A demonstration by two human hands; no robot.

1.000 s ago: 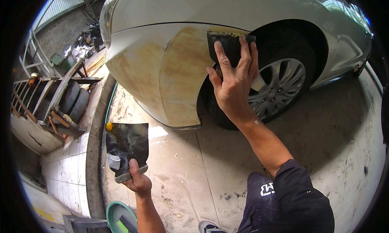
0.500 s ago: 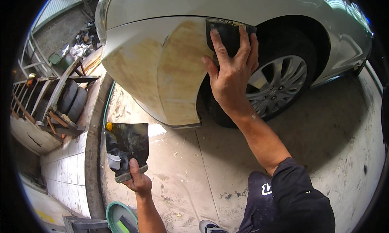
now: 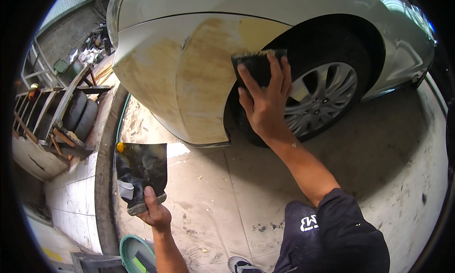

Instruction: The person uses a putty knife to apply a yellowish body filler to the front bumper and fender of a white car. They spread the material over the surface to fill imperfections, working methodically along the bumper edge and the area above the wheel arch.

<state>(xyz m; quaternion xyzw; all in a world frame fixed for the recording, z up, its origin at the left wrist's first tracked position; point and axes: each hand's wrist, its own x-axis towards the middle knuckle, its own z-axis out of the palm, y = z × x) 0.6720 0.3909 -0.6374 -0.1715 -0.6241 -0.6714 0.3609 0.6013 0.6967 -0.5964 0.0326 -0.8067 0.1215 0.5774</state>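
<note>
My left hand (image 3: 156,217) grips the lower edge of a dark mixing board (image 3: 149,166), thumb on top. A yellow dab (image 3: 120,147) sits at the board's corner, and a grey-white lump of paste (image 3: 125,190) lies lower on its face. My right hand (image 3: 268,114) holds a black flat spreader (image 3: 258,66), fingers stretched over it. The spreader lies across the wheel-arch edge of the car's bumper (image 3: 201,83), which bears tan, sanded-looking filler. A smoother pale-yellow patch (image 3: 256,33) shows above the spreader. Whether the spreader touches the panel is hard to tell.
Right of the bumper is the car's wheel (image 3: 320,100) with a silver rim. A green round tub (image 3: 135,254) with flat pieces inside stands by my left forearm. At left, a metal rack (image 3: 57,111) with tires stands beyond a raised tiled ledge (image 3: 76,211).
My right hand and the spreader have moved down from the bumper's upper corner, uncovering the pale-yellow patch. The view has shifted slightly; my left hand still holds the board.
</note>
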